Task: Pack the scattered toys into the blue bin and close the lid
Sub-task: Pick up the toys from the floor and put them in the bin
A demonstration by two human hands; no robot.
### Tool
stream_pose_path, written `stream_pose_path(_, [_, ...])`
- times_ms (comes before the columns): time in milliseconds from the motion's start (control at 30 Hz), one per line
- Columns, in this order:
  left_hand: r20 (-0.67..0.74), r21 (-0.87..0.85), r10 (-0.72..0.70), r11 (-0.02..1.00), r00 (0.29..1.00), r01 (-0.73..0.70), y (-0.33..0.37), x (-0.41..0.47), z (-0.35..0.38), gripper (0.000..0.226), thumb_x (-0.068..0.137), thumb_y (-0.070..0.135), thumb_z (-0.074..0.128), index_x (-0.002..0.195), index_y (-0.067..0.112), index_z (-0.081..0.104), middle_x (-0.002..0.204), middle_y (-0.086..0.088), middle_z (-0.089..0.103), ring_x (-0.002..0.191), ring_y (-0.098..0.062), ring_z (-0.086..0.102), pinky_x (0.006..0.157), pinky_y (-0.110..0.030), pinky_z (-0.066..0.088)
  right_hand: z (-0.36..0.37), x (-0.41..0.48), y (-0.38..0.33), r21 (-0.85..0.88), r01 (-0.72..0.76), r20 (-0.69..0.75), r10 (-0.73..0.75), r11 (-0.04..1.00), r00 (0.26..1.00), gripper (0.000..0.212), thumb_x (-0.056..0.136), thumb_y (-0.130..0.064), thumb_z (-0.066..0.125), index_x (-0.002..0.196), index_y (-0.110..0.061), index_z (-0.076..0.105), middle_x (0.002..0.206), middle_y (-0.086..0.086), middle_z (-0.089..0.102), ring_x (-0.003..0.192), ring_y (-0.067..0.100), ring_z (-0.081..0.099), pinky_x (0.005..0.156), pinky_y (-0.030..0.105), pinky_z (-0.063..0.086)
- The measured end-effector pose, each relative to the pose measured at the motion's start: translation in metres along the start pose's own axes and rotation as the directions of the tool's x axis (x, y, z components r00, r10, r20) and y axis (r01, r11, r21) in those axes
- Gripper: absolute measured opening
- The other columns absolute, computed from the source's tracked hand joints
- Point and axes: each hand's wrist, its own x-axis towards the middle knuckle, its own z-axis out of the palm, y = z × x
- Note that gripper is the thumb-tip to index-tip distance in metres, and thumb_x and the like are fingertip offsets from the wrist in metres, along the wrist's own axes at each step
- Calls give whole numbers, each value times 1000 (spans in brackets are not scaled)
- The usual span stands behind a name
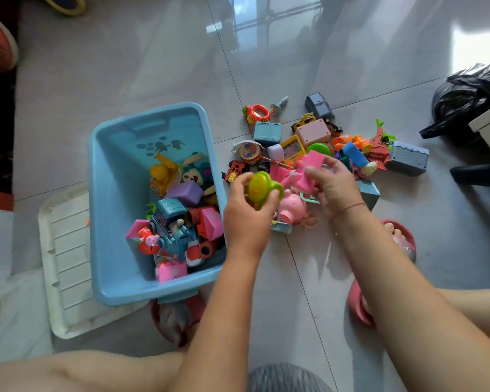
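Grips a yellow-green toy (262, 186) in the left hand (246, 210), fingers (238, 182) curled; pinches a pink toy (313, 162) with the right hand (335, 188) at 3 o'clock. At 9 o'clock, blue bin (111, 199), part filled, white lid (65, 250) off at its 8 o'clock. Scattered toys (313, 131) beyond, at 12 o'clock.

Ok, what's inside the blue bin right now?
The blue bin holds a heap of toys: a yellow toy, a purple block, a blue robot. Its far end is bare. Whatever lies beneath the heap is covered.
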Motion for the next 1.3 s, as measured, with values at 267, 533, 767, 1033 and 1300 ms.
stream_pose_path(267, [-596,91,-345,868,725,488,-46,43,-134,56,82,37,65,129,12,47,131,-13,51,120,-33,48,98,-37,38,87,-57,41,-437,169,440,46,884,897,49,82,-6,67,127,-11,47,105,10,61,91,21,60,78,32,55])
stream_pose_path(533, [-91,272,215,945,972,-183,-28,1,9,36,81,16,69,115,8,59,115,-8,55,106,-15,50,95,-19,36,-67,26,86,-878,-94,-207,-196,469,959,55,71,-26,74,121,-16,54,125,14,48,116,33,48,103,43,39])
stream_pose_path(767, [432,624,-192,769,881,-139,-114,1,90,69,80,34,70,139,23,38,146,1,35,135,-24,31,112,-35,25,-147,54,112,-932,-288,-324,-155,219,933,71,73,-30,76,133,-16,40,137,17,36,125,40,36,103,43,34])
stream_pose_path(1033, [528,703,-265,670,807,-240,-134,20,95,34,88,24,60,120,17,54,124,-7,57,112,-33,54,88,-39,43,-136,55,140,-908,-281,-317,-72,310,946,68,73,-28,75,131,-16,41,125,18,39,114,41,47,97,42,42])
stream_pose_path(1300, [366,540,-318,838,875,79,-124,-4,96,17,91,21,51,100,15,64,105,-7,66,97,-29,59,74,-36,47,-98,27,132,-723,-187,-414,-201,664,888,64,73,-27,77,126,-13,45,126,13,41,104,32,53,84,32,41])
